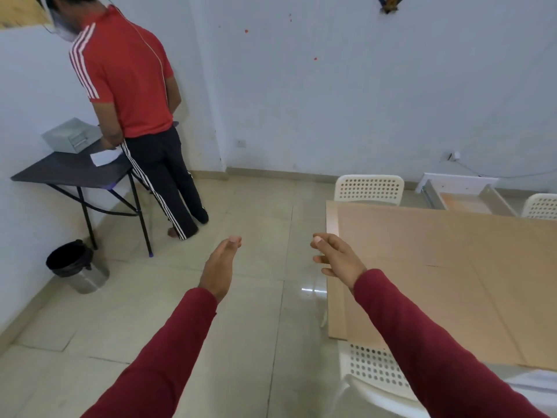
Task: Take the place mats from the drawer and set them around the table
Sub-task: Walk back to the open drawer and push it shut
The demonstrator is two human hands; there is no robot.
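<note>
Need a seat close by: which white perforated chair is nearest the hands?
The white chair at the table's near edge, under the right arm; the other two stand along the far side.

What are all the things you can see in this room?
table: one, light wood, right.
white chairs: three, around the table.
drawer: one, open, white with wood bottom, on the floor by the far wall.
folding table: one, black, left.
grey box: one, on the folding table.
bin: one, metal, black liner, left floor.
person: one, red shirt, back turned.
left hand: empty, fingers loose.
right hand: empty, fingers loose.
</note>
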